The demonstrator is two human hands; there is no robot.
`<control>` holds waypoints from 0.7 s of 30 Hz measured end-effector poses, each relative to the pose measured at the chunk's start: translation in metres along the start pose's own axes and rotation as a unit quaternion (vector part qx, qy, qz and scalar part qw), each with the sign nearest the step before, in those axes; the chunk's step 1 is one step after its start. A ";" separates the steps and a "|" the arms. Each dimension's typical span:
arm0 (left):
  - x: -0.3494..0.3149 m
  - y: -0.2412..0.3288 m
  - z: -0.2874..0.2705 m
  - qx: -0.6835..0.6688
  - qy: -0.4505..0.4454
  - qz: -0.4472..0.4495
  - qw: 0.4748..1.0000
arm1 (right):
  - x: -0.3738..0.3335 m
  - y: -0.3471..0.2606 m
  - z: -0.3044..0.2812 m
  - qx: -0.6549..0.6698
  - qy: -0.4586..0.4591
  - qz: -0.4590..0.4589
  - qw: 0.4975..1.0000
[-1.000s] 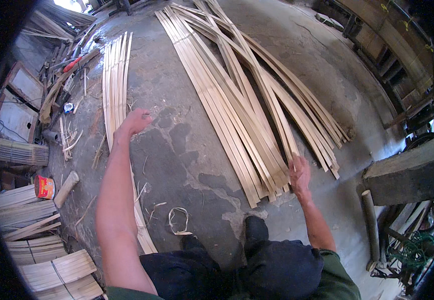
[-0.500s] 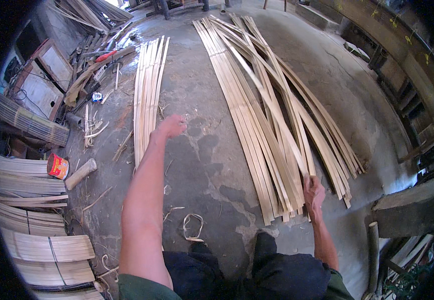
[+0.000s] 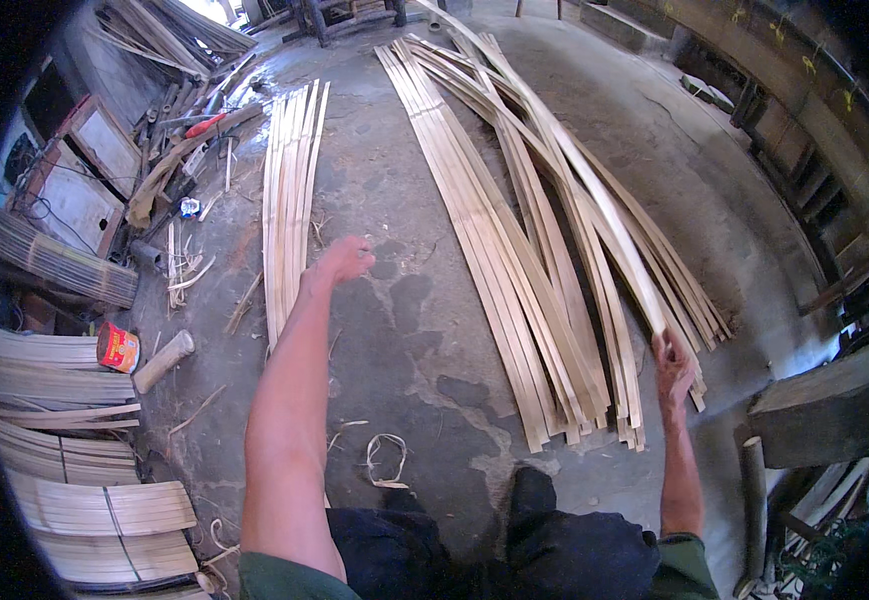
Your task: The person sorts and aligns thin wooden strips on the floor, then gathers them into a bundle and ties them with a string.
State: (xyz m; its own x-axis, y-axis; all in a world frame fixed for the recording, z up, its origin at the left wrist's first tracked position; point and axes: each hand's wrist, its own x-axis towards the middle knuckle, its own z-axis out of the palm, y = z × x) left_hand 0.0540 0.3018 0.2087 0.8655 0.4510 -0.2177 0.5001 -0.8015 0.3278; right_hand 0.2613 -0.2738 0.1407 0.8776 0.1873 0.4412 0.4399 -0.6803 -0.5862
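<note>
My right hand (image 3: pixel 674 372) is closed around the near end of a long, pale bamboo strip (image 3: pixel 609 225). That strip slants away to the far left, over a loose, crisscrossed pile of bamboo strips (image 3: pixel 529 190). Left of the pile, a neater row of flat strips (image 3: pixel 464 210) lies side by side on the floor. My left hand (image 3: pixel 346 260) hovers over the floor with its fingers curled; whether anything is inside them is hidden. Beside it on the left lies a smaller bundle of strips (image 3: pixel 289 190).
Tied bundles of strips (image 3: pixel 104 505) are stacked at the lower left. A red tin (image 3: pixel 118 347) and a short bamboo piece (image 3: pixel 164 362) stand by them. A fibre loop (image 3: pixel 386 458) lies before my feet. A low ledge (image 3: pixel 834 415) is at the right.
My right hand has moved right, carrying the strip's near end across the pile; the strip now lies farther right. The left hand stays nearly in place.
</note>
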 end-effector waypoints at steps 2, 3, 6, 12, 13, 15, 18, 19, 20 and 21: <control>-0.003 0.007 -0.005 0.010 0.010 0.030 0.999 | 0.024 0.017 -0.001 -0.004 0.009 -0.011 1.000; -0.007 0.005 -0.004 0.016 0.013 0.041 0.999 | 0.035 0.017 0.001 -0.012 0.006 -0.015 1.000; -0.002 -0.032 0.002 0.028 0.025 0.012 0.999 | 0.082 0.063 0.003 -0.001 -0.008 -0.036 0.999; -0.041 -0.043 -0.012 0.024 -0.027 -0.069 0.997 | 0.149 0.051 -0.021 -0.148 -0.101 0.024 0.983; -0.043 -0.051 -0.010 0.010 -0.020 -0.089 0.996 | 0.157 0.056 -0.023 -0.163 -0.125 0.030 0.978; -0.044 -0.054 -0.003 -0.028 -0.014 -0.121 0.992 | 0.175 0.084 -0.036 -0.208 -0.097 0.018 0.973; -0.058 -0.078 0.001 -0.079 -0.013 -0.185 0.980 | 0.187 0.097 -0.031 -0.242 -0.115 0.042 0.963; -0.064 -0.089 0.000 -0.086 -0.011 -0.196 0.977 | 0.189 0.094 -0.026 -0.249 -0.131 0.057 0.958; -0.070 -0.100 0.001 -0.096 -0.007 -0.204 0.974 | 0.193 0.106 -0.023 -0.241 -0.153 0.054 0.957; -0.072 -0.109 0.002 -0.105 -0.003 -0.212 0.972 | 0.193 0.116 -0.018 -0.234 -0.147 0.052 0.959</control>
State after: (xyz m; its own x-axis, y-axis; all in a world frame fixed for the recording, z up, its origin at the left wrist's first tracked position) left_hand -0.0629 0.3557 0.1871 0.5801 0.7210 -0.3791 0.8070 -0.4453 0.3879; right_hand 0.4786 -0.3297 0.1702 0.9583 0.2465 0.1449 0.2737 -0.9372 -0.2161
